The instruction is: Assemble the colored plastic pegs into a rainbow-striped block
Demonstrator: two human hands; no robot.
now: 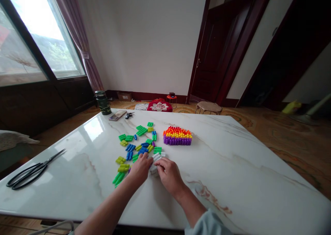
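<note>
Okay, table (248,173): white marbled top, takes up most of the lower view.
Door (217,48): dark red, ajar, past the far edge.
Stool (209,106): round seat, on the floor just beyond the far edge, toward the far right corner.
Loose pegs (141,130): green, blue, yellow-green, few purple; many in small clumps, spread left of centre from near the far edge to beside the left hand.
Shears (38,168): black loop handles, lying by the left edge, tips toward the far edge.
Right hand (169,174): thumb and fingers pinched on white pieces.
Left hand (141,166): fingers bent, up against the white pieces; can't tell if gripping.
Peg block (177,136): purple row toward near edge, then yellow, orange, red; right of loose pegs.
Flask (102,103): camouflage, upright at far left corner.
Phone (117,115): flat by far edge, beside flask.
White pieces (156,156): between both hands, middle of the near half, partly hidden.
Keys (129,115): far edge, right of phone.
</note>
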